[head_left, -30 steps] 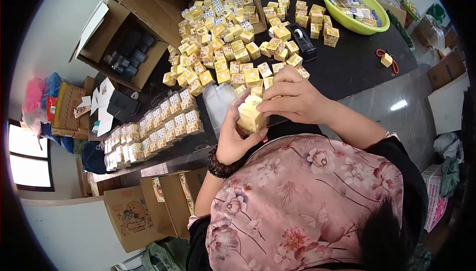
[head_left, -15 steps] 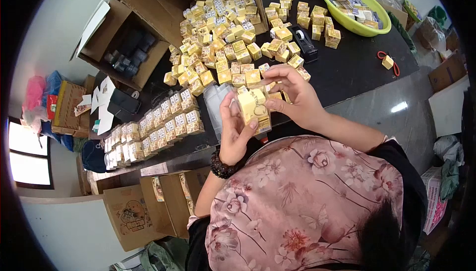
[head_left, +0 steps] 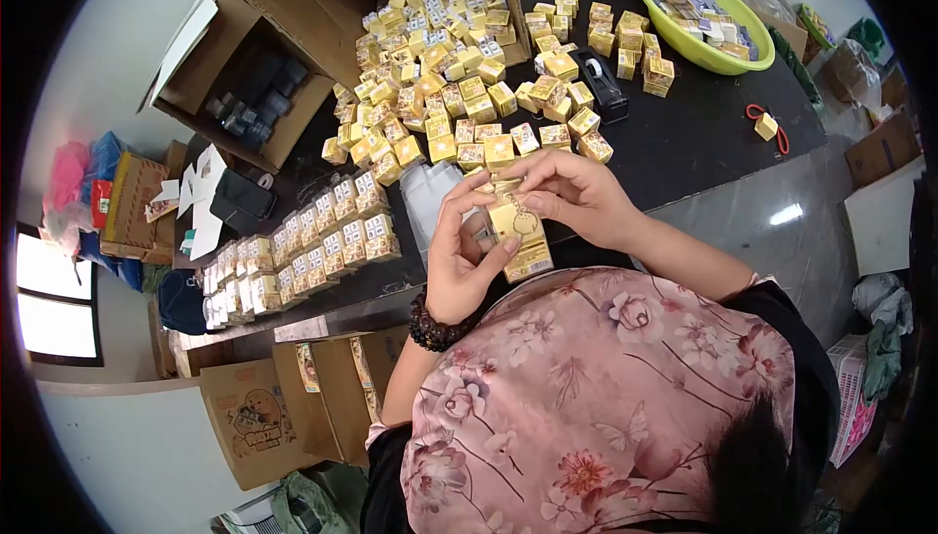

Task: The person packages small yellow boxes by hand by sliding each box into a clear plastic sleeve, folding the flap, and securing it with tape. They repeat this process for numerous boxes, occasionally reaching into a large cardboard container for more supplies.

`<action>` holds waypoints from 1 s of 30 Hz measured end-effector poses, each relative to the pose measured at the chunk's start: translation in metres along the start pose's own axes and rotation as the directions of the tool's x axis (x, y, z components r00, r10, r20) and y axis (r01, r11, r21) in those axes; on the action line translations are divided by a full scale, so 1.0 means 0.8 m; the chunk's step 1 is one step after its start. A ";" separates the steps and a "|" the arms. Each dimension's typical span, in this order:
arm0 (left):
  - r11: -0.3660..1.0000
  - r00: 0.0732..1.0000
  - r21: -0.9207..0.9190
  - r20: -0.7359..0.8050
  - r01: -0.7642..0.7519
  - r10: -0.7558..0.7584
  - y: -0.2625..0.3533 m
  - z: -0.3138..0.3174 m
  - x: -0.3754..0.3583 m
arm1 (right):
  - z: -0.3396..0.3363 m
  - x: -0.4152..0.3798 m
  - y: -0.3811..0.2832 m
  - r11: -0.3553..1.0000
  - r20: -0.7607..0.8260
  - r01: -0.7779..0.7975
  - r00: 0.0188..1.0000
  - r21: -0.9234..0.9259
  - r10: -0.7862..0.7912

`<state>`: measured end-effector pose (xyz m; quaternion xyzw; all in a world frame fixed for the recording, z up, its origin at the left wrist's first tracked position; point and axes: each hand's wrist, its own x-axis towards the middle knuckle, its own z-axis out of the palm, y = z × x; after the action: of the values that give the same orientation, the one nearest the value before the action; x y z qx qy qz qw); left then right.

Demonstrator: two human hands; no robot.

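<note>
My left hand [head_left: 463, 256], with a dark bead bracelet at the wrist, is wrapped round a clear pack of yellow boxes [head_left: 521, 233]. The pack slants down toward my shirt. At its upper end my right hand [head_left: 578, 197] has thumb and fingers pressed together on the edge; any small piece between them is too small to make out. Past my fingers lies a heap of small yellow boxes [head_left: 443, 150]. Flat clear plastic packaging [head_left: 426, 198] rests on the black table [head_left: 708, 155], left of my hands. Two rows of stacked packs [head_left: 315, 275] stand further left.
A large open carton [head_left: 332, 6] holds the back of the heap. Behind to the right stand a black tape dispenser [head_left: 608, 94] and a green basin [head_left: 653, 24]. Red-handled scissors [head_left: 782, 133] lie near the right edge, a phone [head_left: 244, 199] at the left.
The pack has tilted and moved slightly down and right in my left hand. My right fingers have closed in on its upper end, where they were more spread.
</note>
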<state>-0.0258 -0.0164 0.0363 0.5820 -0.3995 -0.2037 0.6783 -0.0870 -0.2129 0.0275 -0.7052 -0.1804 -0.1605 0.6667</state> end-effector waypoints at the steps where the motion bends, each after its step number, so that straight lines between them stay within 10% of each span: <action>1: 1.000 0.999 -0.006 -0.044 -0.009 0.009 0.000 0.003 0.000 | 0.002 0.001 -0.003 0.988 -0.037 -0.059 0.997 0.143 0.065; 12: 0.991 0.995 0.124 -0.074 -0.057 0.066 -0.010 0.008 -0.004 | -0.010 0.018 -0.007 0.947 0.029 -0.304 0.953 0.109 0.302; 24: 0.996 0.998 -0.059 -0.003 0.069 -0.069 -0.017 0.000 -0.004 | -0.040 -0.010 0.002 0.980 0.178 -0.005 0.983 -0.197 0.041; 27: 0.997 0.997 0.040 -0.051 0.066 -0.064 -0.023 -0.003 -0.004 | -0.134 -0.017 0.106 0.870 -0.597 -0.369 0.794 -0.326 0.113; 29: 0.997 0.996 0.014 -0.035 0.080 -0.080 -0.024 0.002 -0.005 | -0.212 -0.015 0.147 0.614 -0.777 -0.615 0.629 -0.495 0.004; 30: 0.995 0.995 -0.003 -0.028 0.095 -0.095 -0.025 0.003 -0.004 | -0.244 -0.015 0.166 0.601 -0.759 -0.690 0.619 -0.404 0.200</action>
<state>-0.0261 -0.0204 0.0164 0.6025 -0.3615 -0.2278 0.6741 -0.0328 -0.4145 -0.0839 -0.8137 0.3270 -0.2596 0.4043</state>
